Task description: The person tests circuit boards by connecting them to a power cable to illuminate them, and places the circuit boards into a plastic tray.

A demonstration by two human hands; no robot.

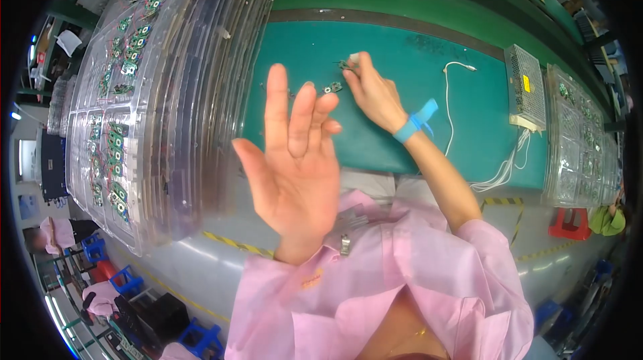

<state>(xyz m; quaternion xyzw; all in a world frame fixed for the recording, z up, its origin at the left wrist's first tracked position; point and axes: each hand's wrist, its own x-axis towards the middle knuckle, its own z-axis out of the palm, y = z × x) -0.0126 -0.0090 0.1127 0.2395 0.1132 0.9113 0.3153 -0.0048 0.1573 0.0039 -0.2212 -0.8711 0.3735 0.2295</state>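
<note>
Work at a green-topped bench (402, 139), seen from the worker's head. The left hand (301, 159) is raised, palm toward the viewer, with the thumb and index finger spread and the other fingers partly curled; nothing is visible in its grasp. The right hand (368, 85), banded at the wrist by a bright blue strap (415, 127), is closed to a pinch, thumb against finger, on a small green circuit board (346, 65) held over the far part of the bench. A small white patch shows at its fingertips, too small to identify. Between the hands, a loose green board with a pale ring (333, 87) lies on the bench surface, apparently untouched.

At left stands a tall stack of clear plastic trays (194, 85); the uppermost carries many green boards with red wires (137, 42) in its compartments. At right, beyond a perforated silver metal box (526, 92) and a thin white cable (447, 119), further clear trays (568, 182) also bear boards.

Progress, as judged from this view: the work appears to be under way, with one board in the grasp and another lying loose. Whether the boards in the trays are finished or waiting cannot be told, nor can the number remaining, since the lower trays' contents are obscured.
</note>
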